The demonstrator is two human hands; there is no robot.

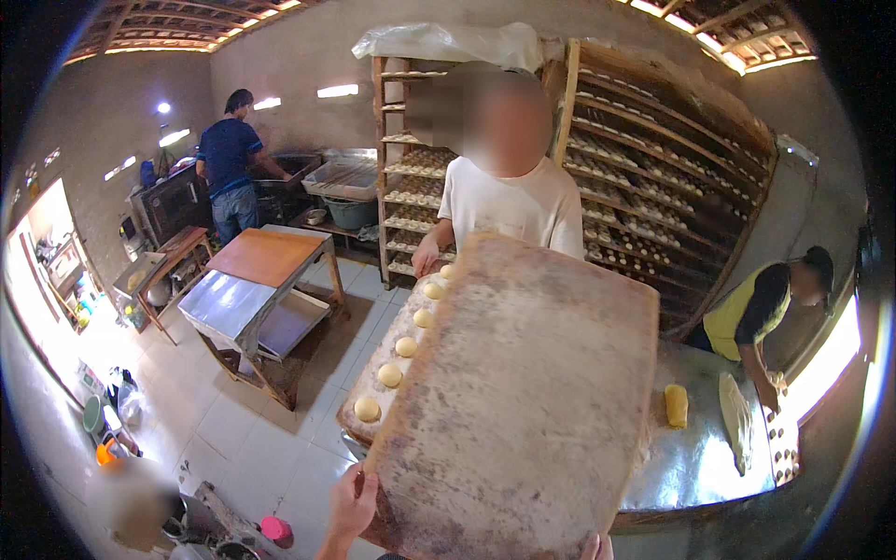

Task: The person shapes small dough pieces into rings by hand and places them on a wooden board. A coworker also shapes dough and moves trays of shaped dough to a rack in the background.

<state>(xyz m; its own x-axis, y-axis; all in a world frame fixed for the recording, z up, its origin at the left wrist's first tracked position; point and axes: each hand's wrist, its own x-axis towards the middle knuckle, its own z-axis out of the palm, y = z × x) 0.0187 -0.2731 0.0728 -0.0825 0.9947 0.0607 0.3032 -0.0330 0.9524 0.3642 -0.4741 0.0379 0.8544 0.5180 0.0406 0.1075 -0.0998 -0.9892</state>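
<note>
A large flour-dusted board [532, 383] is tilted up in front of me, bare on the side I see. My left hand [353, 509] grips its near left edge, fingers wrapped round the rim. At the near right corner, the fingertips of my right hand [597, 547] close on the edge; most of that hand is out of the picture. Past the board's left side shows a floured tray [378, 369] with a row of round dough balls [405, 347]. The board hides the rest of that tray. Facing me, a person in a pale shirt [513, 201] stands behind the board.
On the right, a metal-topped table [695, 457] bears a yellow dough piece [676, 406] and a long pale strip [737, 420]. Another person [756, 313] leans over there. Racks [644, 177] of dough trays stand behind. A low table [252, 266] is left; a third person [229, 163] works farther back.
</note>
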